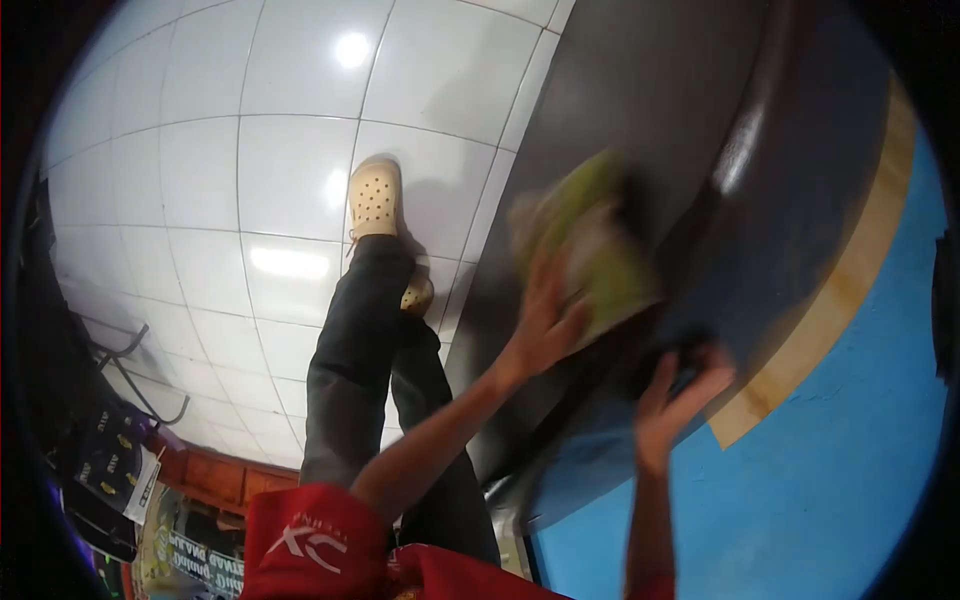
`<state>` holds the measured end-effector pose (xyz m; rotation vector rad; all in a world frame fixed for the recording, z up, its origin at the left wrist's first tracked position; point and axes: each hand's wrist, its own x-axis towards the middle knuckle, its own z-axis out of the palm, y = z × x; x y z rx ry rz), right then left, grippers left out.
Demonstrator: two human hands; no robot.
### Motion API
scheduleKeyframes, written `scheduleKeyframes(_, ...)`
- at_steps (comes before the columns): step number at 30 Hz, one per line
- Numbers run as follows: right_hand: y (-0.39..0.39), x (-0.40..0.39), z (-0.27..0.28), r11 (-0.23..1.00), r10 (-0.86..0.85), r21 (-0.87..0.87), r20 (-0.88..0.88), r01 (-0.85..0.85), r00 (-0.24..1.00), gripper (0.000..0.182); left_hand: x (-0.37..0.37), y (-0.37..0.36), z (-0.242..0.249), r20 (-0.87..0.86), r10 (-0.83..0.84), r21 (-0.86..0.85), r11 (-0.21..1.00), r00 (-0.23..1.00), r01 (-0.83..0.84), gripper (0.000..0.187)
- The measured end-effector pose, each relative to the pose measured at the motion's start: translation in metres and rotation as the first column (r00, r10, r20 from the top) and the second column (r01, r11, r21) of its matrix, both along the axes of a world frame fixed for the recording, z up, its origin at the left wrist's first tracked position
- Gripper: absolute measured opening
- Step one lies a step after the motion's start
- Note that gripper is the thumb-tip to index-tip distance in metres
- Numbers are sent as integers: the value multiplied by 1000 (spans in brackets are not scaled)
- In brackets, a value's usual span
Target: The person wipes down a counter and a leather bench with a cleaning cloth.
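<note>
A blurred green and beige cloth [610, 265] lies against the dark glossy surface [640, 90]. My left hand [548, 322] presses on the cloth's lower left part with its fingers spread over it. To the right, my right hand [685, 390] is curled around a small dark object [688, 362], smeared by motion, whose kind I cannot make out. That hand is apart from the cloth, close to the lower edge of the dark surface.
White floor tiles [290, 170] lie at the left, under my feet in beige clogs [376, 195]. A tan strip [810, 350] borders a blue surface [800, 500] at the right. A metal rack [135, 355] and a dark bag [105, 465] stand at the lower left.
</note>
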<state>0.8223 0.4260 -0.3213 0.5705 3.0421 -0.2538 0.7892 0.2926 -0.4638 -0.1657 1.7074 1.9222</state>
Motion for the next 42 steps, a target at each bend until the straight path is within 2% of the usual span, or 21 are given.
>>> scheduleKeyframes(3,56,-150,-8,955,261,169,-88,-244,961,54,163,-30,-95,533,27,-117,992,846,42,73)
scheduleKeyframes(6,103,-258,-41,918,371,231,-207,-323,905,54,208,-40,-192,701,169,-281,959,693,50,71)
scheduleKeyframes(9,124,-264,-55,877,453,285,-226,-386,862,43,83,6,-223,527,203,-153,978,825,-142,70)
scheduleKeyframes(11,118,-266,-55,869,479,290,-296,-400,826,33,-39,44,-191,246,115,-13,993,962,-116,69)
scheduleKeyframes(13,115,-266,-52,889,449,253,-322,-381,833,40,-129,75,-121,-367,-323,-387,906,872,172,68)
scheduleKeyframes(14,115,-267,-52,901,430,224,-345,-372,834,51,-162,77,-62,-399,-361,-375,903,843,209,67)
scheduleKeyframes(15,113,-268,-51,900,432,231,-362,-370,826,51,-167,75,-2,-371,136,8,990,919,-143,76)
scheduleKeyframes(18,100,-272,-50,952,286,210,-363,-222,887,55,-116,27,63,-184,-25,-83,996,983,10,89)
scheduleKeyframes(20,89,-269,-45,971,235,118,-315,-207,920,65,-42,19,37,218,189,178,957,958,-229,78)
scheduleKeyframes(22,85,-271,-44,976,211,107,-275,-189,938,67,52,4,-43,440,114,-147,988,891,-53,64)
scheduleKeyframes(24,87,-272,-46,975,218,103,-281,-196,935,67,88,-6,-112,569,-37,-429,839,822,334,52)
scheduleKeyframes(26,89,-269,-51,978,206,98,-297,-184,933,66,79,12,-233,743,15,-408,802,669,436,65)
scheduleKeyframes(29,100,-273,-56,972,233,66,-272,-223,934,67,-154,78,-207,206,147,-190,976,967,-108,61)
scheduleKeyframes(30,98,-268,-51,964,262,38,-264,-262,928,68,-175,97,-201,-113,-18,-243,970,993,-10,55)
scheduleKeyframes(31,96,-269,-50,966,253,25,-269,-256,929,68,-197,114,-193,-424,-146,-322,947,894,2,51)
scheduleKeyframes(32,95,-272,-48,975,213,3,-277,-221,937,72,-250,126,-150,-603,-462,-618,786,650,-14,55)
scheduleKeyframes(35,99,-275,-48,985,153,-27,-304,-170,940,77,-291,122,0,-315,43,-181,978,948,-105,69)
scheduleKeyframes(36,98,-271,-47,983,161,-33,-298,-179,941,77,-285,98,42,-133,79,-61,994,988,-88,75)
scheduleKeyframes(38,95,-274,-44,985,151,-40,-291,-169,945,77,-230,80,24,-82,39,-129,990,996,-49,72)
scheduleKeyframes(40,97,-273,-45,986,148,-39,-275,-165,950,78,-152,62,-43,293,67,-57,997,954,-52,67)
scheduleKeyframes(42,99,-271,-52,975,136,-119,-337,-185,932,78,-71,45,-128,537,148,-183,981,831,-57,63)
